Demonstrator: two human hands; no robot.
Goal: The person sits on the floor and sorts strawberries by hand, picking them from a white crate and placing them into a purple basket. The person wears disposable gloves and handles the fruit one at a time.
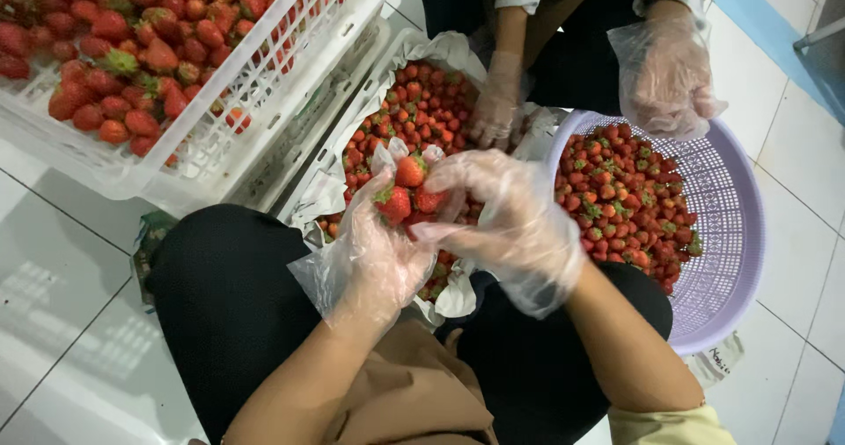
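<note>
We hold three strawberries (410,190) in our gloved left hand (378,251) and right hand (506,212), fingers closed around them, above the lined crate (352,119) beside the lavender basket (731,234).

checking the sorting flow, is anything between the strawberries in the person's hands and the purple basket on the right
Nothing visible. The strawberries sit in the left hand and right hand, right beside the purple basket; the co-worker's gloved hand hovers over its far rim.

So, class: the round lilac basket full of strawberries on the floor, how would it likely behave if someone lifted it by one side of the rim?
The lilac basket looks like thin perforated plastic, so its rim would probably flex. It is heaped with strawberries, so it is likely heavy for its build. Tilted, the loose round fruit would probably roll to the low side and might spill.
</note>
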